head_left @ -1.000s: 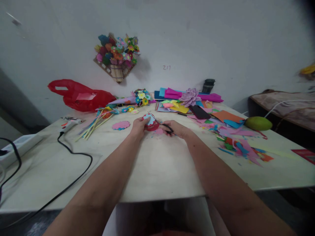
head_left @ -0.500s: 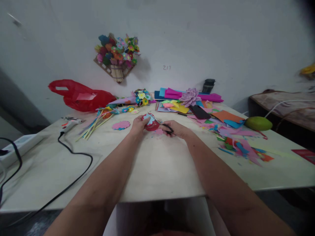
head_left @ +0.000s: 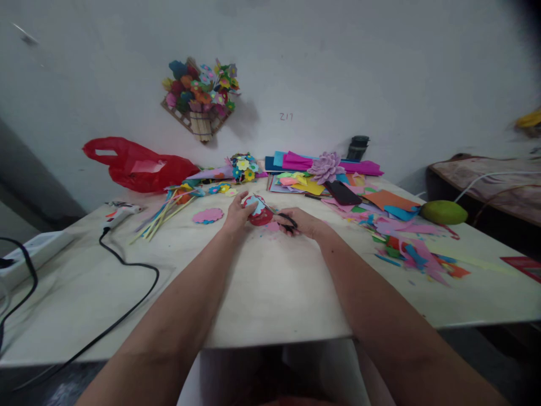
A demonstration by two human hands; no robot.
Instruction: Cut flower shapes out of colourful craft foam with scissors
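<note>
Your left hand [head_left: 237, 215] pinches blue shape [head_left: 255, 206] over red disc [head_left: 264, 218], toward counter's [head_left: 279, 293] back edge | your right hand [head_left: 302, 221] grips scissors [head_left: 289, 219] | more red shows, seemingly baring edge for cutting

Red piece [head_left: 262, 218] partly beneath light-blue piece [head_left: 256, 205]

Watching over the feed, my setup's all bare arms: left forearm [head_left: 181, 299] around 7 o'clock, right forearm [head_left: 376, 299] around 5, with one small dark dot [head_left: 333, 250] on the right. Left hand [head_left: 237, 217] and right hand [head_left: 303, 223] are bare too. Whitish cloth [head_left: 332, 372] and a dim reddish edge [head_left: 291, 401] sit at 6.
</note>
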